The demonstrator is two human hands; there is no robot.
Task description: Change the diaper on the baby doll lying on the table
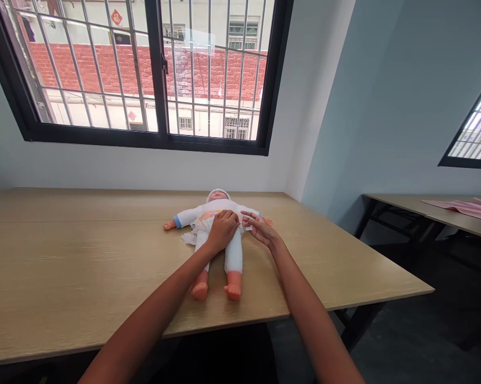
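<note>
A white-clothed, blue-cuffed baby doll (pixel 233 249) lies face-up on the pale wood-grain tabletop (pixel 104 256), feet toward the person, the left hand (pixel 223 229) curled over its waist, the right hand (pixel 263 231) half-open beside its hip, whether either grips cloth I can't tell.

- Doll (pixel 234 256): white-clad, blue-cuffed, lying on its back on the surface (pixel 84 256), arms spread, feet toward the near edge.
- Cloth (pixel 189 238): white, rumpled, at its hips.
</note>
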